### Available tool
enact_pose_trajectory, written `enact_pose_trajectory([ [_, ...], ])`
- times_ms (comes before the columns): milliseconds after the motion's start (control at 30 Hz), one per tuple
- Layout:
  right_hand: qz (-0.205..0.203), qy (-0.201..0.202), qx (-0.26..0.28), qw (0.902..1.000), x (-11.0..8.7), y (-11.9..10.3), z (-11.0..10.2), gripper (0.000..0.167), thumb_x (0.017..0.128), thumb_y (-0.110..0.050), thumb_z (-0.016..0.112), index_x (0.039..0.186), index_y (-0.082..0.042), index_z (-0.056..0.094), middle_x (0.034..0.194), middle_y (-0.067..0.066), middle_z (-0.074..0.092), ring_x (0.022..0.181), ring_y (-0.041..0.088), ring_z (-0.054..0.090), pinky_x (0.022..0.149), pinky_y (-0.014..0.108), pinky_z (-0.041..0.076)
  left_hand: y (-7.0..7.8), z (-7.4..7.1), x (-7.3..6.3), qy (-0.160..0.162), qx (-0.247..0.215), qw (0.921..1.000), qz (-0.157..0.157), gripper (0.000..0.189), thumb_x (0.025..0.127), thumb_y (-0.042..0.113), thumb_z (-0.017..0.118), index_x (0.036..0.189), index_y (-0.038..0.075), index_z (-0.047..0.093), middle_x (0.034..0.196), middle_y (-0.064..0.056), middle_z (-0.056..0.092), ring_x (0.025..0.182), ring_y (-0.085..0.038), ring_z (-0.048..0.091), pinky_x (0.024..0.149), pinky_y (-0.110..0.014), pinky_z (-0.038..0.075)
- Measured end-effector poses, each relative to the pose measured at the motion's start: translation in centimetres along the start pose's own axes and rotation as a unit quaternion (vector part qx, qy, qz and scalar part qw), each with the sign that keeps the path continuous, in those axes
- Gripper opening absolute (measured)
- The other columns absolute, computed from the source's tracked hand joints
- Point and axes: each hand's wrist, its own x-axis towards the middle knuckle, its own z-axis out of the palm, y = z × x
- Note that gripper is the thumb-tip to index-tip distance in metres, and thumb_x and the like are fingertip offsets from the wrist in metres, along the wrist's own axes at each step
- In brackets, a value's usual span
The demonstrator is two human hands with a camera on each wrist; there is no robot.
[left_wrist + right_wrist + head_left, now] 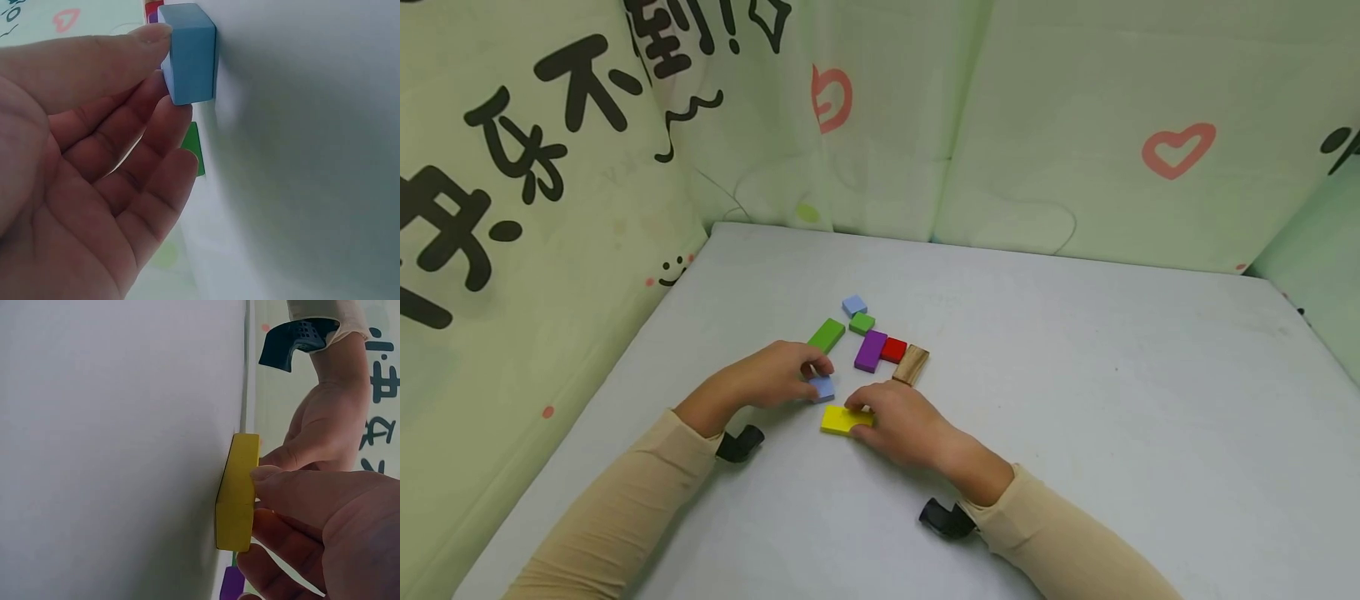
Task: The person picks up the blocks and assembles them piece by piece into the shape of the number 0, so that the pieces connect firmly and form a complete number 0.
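Thumb and fingers of my left hand (778,373) pinch a light blue block (823,389) at the table's left-middle. In the left wrist view the thumb lies on one face of this blue block (192,56), with fingertips at its lower end. To its right and nearer to me, my right hand (906,422) grips the right end of a flat yellow block (837,420). The right wrist view shows the thumb tip on the yellow block's (237,494) edge and fingers beneath. The two blocks lie close together, a small gap between them.
Beyond the hands lie a long green block (827,335), a small green block (862,322) by another light blue block (853,306), and a purple block (870,351), red block (893,350) and wood-grain block (912,364) side by side. Printed curtains (1037,125) border the white table (1112,417).
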Motion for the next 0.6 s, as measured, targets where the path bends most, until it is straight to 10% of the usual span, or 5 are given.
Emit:
enact_pose_trajectory([
  [600,0.000,-0.005,-0.008,1.0000,0.78,-0.85,0.44,0.027,0.092,-0.014,0.073,0.117,-0.004,0.069,0.111,0.008,0.070,0.103,0.025,0.062,0.091,0.040,0.050,-0.62,-0.24,-0.26,-0.006,-0.001,0.9999,-0.010,0.028,0.090,0.007,0.074,0.117,0.005,0.067,0.113,-0.002,0.066,0.103,-0.022,0.060,0.094,-0.037,0.051],
])
